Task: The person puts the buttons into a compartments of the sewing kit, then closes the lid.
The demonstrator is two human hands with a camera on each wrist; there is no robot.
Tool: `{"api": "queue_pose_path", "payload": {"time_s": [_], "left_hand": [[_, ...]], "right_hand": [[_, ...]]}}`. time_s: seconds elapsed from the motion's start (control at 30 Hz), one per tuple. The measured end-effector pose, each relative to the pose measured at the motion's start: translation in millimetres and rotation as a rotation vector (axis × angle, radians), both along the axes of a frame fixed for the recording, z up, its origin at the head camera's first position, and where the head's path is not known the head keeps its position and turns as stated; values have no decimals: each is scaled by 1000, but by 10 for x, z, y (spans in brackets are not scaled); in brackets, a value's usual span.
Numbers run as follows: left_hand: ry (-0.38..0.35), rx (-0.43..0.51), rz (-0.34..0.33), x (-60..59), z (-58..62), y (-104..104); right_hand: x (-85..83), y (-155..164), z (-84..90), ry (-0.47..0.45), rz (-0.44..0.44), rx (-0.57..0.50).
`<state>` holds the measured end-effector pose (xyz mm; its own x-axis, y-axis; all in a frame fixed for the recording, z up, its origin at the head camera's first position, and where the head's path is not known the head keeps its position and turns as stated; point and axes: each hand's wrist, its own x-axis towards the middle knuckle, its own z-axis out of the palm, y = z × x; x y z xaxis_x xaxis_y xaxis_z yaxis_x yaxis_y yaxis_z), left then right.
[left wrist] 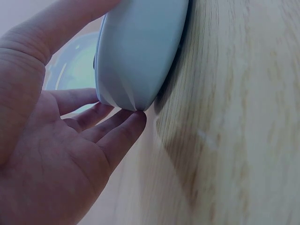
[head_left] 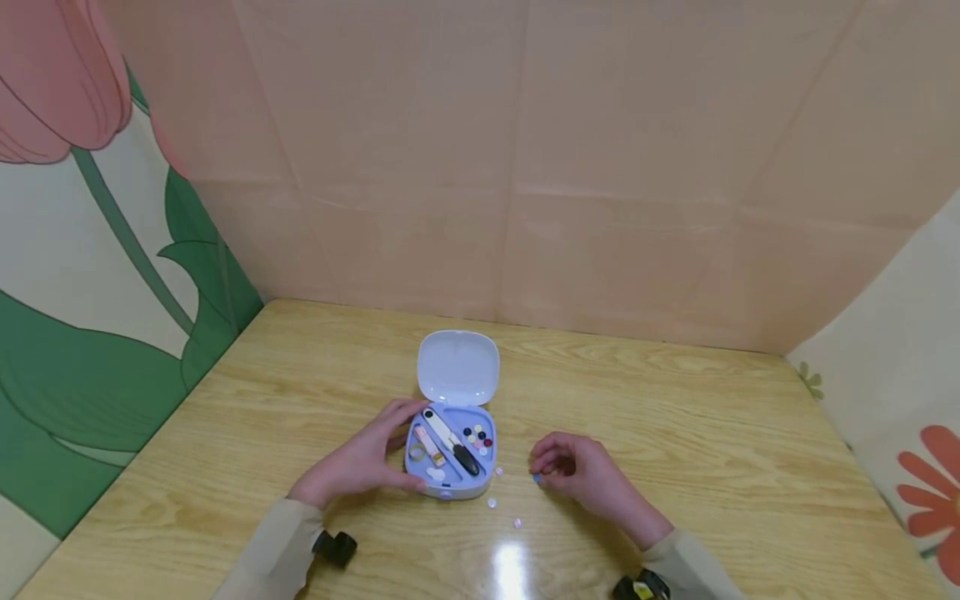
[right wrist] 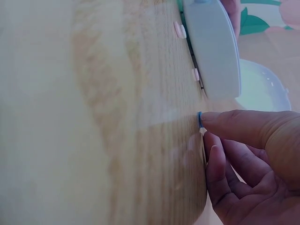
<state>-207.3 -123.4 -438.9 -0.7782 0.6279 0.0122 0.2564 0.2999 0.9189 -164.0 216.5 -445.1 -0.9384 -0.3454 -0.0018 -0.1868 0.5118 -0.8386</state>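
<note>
A lilac sewing-kit box (head_left: 487, 482) stands on the table, its lid (head_left: 458, 367) tipped back. My left hand (head_left: 363, 458) holds its left side, thumb at the front corner and fingers at the back; in the left wrist view the fingertips (left wrist: 136, 123) press the pale wall. Inside lie a white tool with a black end (head_left: 450, 440), a pink tube-like item (head_left: 429, 446), a gold ring-shaped item (head_left: 417, 452) and several buttons (head_left: 477, 435). Right of the box, my right hand (head_left: 581, 475) pinches a blue button (right wrist: 200, 119) at the table surface, thumb tip against it.
Loose pale pink buttons lie between the box and my right hand, one by the box's corner (head_left: 499, 472), another in front (head_left: 492, 503), a third nearer me (head_left: 517, 523). A pinkish cloth wall (head_left: 510, 208) rises behind the wooden table (head_left: 712, 433).
</note>
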Motion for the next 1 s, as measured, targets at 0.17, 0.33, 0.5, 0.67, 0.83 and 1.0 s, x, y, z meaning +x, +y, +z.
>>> {"api": "queue_pose_path", "payload": {"time_s": [0.17, 0.33, 0.5, 0.67, 0.83, 1.0], "left_hand": [[-5, 0, 3, 1, 2, 1], [-7, -1, 5, 10, 4, 4], [-8, 0, 4, 11, 3, 2], [-7, -1, 4, 7, -2, 2], [-9, 5, 1, 2, -13, -1], [-8, 2, 3, -3, -20, -3]], "right_hand": [[-7, -2, 0, 4, 4, 10], [-11, -5, 2, 3, 10, 15], [-13, -8, 4, 0, 13, 14], [-13, -10, 1, 2, 13, 13], [-7, -12, 4, 5, 12, 12], [-4, -16, 19, -3, 5, 22]]}}
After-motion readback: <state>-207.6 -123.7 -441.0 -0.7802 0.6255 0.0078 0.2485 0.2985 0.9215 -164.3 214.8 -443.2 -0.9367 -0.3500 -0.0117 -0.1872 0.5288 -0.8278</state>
